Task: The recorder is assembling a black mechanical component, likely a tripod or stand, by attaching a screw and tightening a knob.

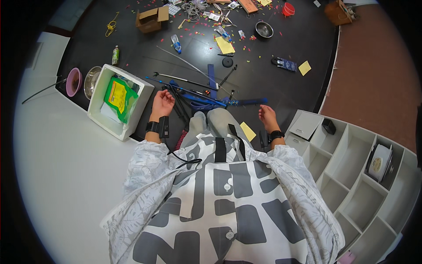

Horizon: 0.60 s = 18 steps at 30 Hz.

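My left hand (163, 104) is palm up beside the white foam box (141, 100), its fingers loosely bent and apart, with nothing in it. My right hand (267, 117) hovers in front of the grey organizer, fingers half bent and holding nothing that I can see. Between and beyond my hands lie a blue pole (193, 91), a black and silver rod (184, 80), a thin grey rod (184, 60), dark tripod-like legs (179, 105) and a flat blue strip (212, 81). A green and yellow packet (118, 96) rests in the foam box.
Left stand a pink basin (74, 82), a metal bowl (90, 82) and a bottle (115, 55). Ahead are a cardboard box (149, 21), tangled cables (193, 9), plastic bottles (176, 44), another metal bowl (264, 30) and scattered confetti. A compartmented organizer (347, 152) flanks my right.
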Each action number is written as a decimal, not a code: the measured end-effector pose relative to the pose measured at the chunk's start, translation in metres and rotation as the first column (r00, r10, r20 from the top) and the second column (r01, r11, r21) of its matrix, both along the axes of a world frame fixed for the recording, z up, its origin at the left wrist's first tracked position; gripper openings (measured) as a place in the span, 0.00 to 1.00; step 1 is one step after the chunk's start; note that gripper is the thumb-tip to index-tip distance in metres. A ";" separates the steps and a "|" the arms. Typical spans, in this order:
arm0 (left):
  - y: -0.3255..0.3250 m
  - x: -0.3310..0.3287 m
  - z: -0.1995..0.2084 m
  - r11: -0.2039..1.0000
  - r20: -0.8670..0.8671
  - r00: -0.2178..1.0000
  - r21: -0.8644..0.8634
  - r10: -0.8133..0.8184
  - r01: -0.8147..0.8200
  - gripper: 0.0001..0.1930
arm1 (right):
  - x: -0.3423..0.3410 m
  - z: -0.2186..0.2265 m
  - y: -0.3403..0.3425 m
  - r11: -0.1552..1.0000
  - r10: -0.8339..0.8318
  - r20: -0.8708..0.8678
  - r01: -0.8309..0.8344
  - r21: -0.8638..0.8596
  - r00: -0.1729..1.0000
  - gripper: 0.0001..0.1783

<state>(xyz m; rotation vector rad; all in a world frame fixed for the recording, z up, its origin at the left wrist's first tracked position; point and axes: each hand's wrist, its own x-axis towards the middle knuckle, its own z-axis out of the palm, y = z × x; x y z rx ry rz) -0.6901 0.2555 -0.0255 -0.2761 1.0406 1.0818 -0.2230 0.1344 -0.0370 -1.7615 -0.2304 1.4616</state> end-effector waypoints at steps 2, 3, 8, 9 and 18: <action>-0.002 -0.003 -0.002 1.000 -0.003 1.000 0.000 -0.011 0.011 0.03 | -0.005 0.005 -0.005 1.000 -0.011 0.010 0.011 -0.023 1.000 0.10; -0.002 -0.001 -0.004 1.000 0.000 1.000 0.007 -0.021 0.021 0.03 | -0.005 0.005 -0.010 1.000 -0.016 0.012 0.016 -0.026 1.000 0.10; 0.001 0.006 -0.010 0.998 0.009 0.998 0.012 -0.055 0.055 0.04 | -0.001 -0.001 -0.026 0.998 -0.048 0.003 0.048 -0.052 0.999 0.10; 0.000 0.008 -0.012 0.998 0.015 0.998 0.013 -0.056 0.056 0.04 | -0.001 0.000 -0.028 0.997 -0.051 0.002 0.051 -0.059 0.999 0.10; 0.006 0.042 -0.011 0.997 -0.023 0.997 -0.034 -0.072 0.071 0.03 | 0.022 -0.008 -0.017 0.999 -0.044 -0.031 0.043 -0.008 0.999 0.10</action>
